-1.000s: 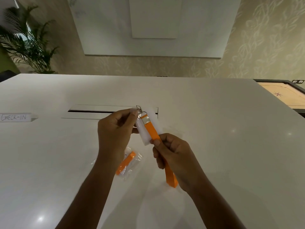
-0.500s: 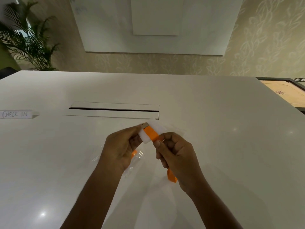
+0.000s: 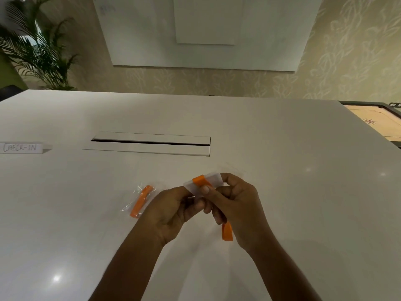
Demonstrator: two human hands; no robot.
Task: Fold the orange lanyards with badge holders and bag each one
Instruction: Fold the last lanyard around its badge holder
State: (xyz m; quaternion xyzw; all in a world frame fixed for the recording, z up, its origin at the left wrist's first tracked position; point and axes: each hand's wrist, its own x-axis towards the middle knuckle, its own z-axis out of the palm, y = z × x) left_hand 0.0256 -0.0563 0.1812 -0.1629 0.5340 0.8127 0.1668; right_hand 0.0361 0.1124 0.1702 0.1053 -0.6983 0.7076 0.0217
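Both hands work close together just above the white worktop (image 3: 282,192). The left hand (image 3: 171,210) has its fingers curled in, pinching the near end of the white badge holder (image 3: 213,180) from below. The right hand (image 3: 235,205) is also closed, thumb pressing the orange lanyard (image 3: 200,180) strap down onto the holder where it bends over. The strap's loose tail hangs out beneath the right palm, and its orange end (image 3: 227,232) shows near the wrist.

The step in hand looks like folding the strap back along the holder. To do it well, the fold should lie flat and in line with the holder's long edge, the thumb keeping the bend pinned while the other fingers gather the hanging tail up in even lengths, so the bundle stays narrow enough to slip into a bag.

One bagged lanyard (image 3: 141,200) already lies on the worktop just left of the left hand, apart from it. The cable slot (image 3: 149,144) sits farther back, and the CHECK-IN sign (image 3: 20,147) is far off to the left. Bare surface extends to the right and toward the person, and the worktop's edges are well away from the hands.
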